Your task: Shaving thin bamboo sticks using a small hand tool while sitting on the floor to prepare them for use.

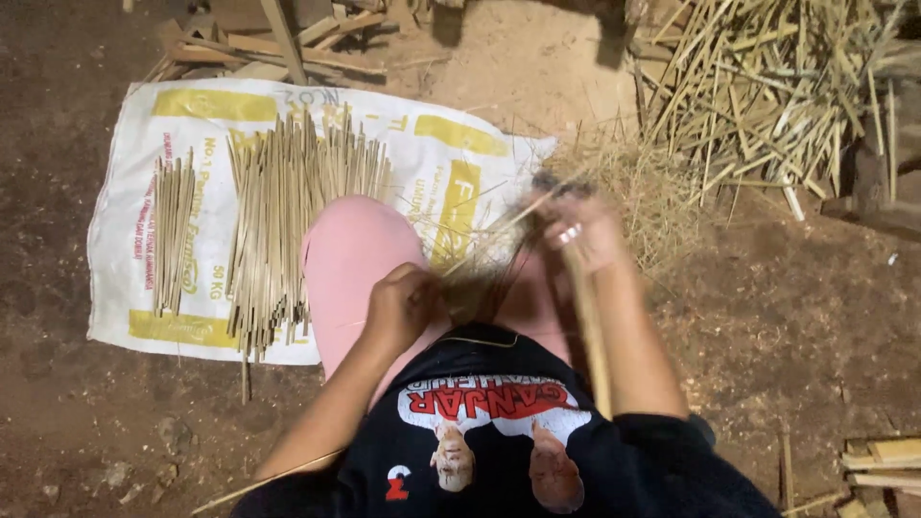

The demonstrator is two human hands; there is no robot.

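Thin pale bamboo strip [587, 317], long and straw-coloured, slanting from near the right forearm up and far toward the right hand [576, 230]; upper end lost in motion blur. Right hand closed around that strip, ring on one finger, something dark at the fingertips too smeared to identify. Left hand [401, 305] fisted above the pink-clad knee [355, 269], pinching the near end of a fine sliver [484, 235] running right and far toward the other hand. Whether one piece or two between the hands: cannot tell.

Left of the knee, on a white and yellow sack [125, 192] spread over bare earth: a large bundle of finished sticks [283, 221] and, further left, a smaller bundle [173, 230], both laid parallel. Far right, a loose heap of bamboo offcuts [767, 96], with fine shavings [643, 192] below it. Far edge cut off, wooden scraps [278, 43] only partly visible. Near right corner dim, a few more slats [878, 465] cropped by the border.
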